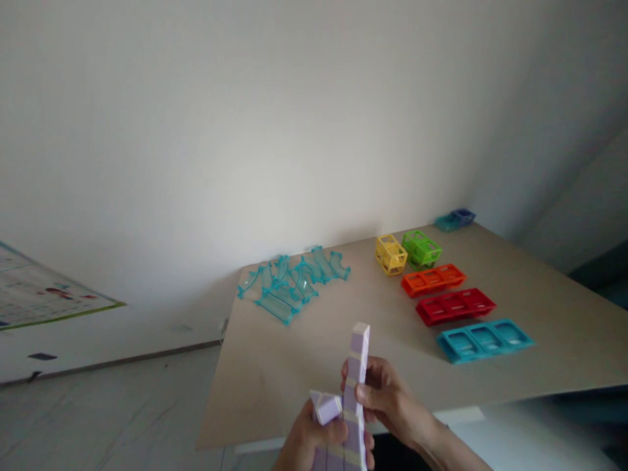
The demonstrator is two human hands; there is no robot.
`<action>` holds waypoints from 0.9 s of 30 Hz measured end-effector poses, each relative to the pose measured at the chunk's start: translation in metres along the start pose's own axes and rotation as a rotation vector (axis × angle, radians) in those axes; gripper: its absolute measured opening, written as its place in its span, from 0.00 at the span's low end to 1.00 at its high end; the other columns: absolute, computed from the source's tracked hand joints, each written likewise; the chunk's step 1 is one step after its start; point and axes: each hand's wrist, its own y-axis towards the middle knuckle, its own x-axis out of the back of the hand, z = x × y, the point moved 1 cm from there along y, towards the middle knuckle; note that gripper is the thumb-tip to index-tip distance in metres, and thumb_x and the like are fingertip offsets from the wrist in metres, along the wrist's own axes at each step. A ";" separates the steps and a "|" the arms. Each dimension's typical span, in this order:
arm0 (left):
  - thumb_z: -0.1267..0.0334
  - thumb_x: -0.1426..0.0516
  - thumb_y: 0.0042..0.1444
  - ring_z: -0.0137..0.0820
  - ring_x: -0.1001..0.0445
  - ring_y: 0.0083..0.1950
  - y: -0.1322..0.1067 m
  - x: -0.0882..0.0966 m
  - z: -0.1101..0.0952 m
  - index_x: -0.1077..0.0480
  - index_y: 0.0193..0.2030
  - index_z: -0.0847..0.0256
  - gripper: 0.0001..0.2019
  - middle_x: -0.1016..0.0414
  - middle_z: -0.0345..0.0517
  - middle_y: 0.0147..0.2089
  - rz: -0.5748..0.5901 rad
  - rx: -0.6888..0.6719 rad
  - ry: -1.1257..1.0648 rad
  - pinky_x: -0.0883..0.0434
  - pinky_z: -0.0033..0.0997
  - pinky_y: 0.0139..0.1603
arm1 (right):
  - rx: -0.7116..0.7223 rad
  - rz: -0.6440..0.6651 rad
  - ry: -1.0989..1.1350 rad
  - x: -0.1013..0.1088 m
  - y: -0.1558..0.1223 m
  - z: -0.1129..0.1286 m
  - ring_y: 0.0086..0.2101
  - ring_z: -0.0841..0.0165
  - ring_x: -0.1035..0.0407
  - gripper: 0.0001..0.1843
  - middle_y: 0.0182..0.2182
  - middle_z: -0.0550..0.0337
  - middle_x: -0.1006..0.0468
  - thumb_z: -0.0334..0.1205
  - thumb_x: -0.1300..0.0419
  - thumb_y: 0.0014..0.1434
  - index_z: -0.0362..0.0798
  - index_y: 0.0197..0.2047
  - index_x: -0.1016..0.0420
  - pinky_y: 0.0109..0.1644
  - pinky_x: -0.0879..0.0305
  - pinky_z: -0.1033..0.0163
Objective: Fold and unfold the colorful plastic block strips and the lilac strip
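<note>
A lavender snake puzzle (357, 366) with cream bands is held between both hands in front of the table's near edge. One straight length of it points up, away from me, and a short wedge-ended piece (328, 407) sticks out on the left. My left hand (310, 435) is closed around the lower part, its thumb lying across the segments. Higher up, my right hand (385, 396) pinches the straight length between thumb and fingers. The lowest part of the puzzle is cut off by the frame's bottom edge.
On the wooden table (275, 366) lie several clear teal curved track pieces (289, 288). Farther right are a yellow frame block (391, 255), green one (422, 248), orange (434, 280), red (456, 306) and blue (485, 340) three-part frames. Blue pieces (456, 220) sit in the far corner.
</note>
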 end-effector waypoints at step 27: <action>0.66 0.30 0.37 0.40 0.21 0.38 0.013 -0.016 -0.008 0.24 0.46 0.63 0.25 0.18 0.52 0.39 -0.596 -0.426 0.081 0.27 0.34 0.40 | 0.477 -0.186 -0.987 -0.006 -0.022 0.002 0.37 0.63 0.28 0.14 0.38 0.53 0.25 0.40 0.42 0.62 0.48 0.51 0.29 0.43 0.32 0.61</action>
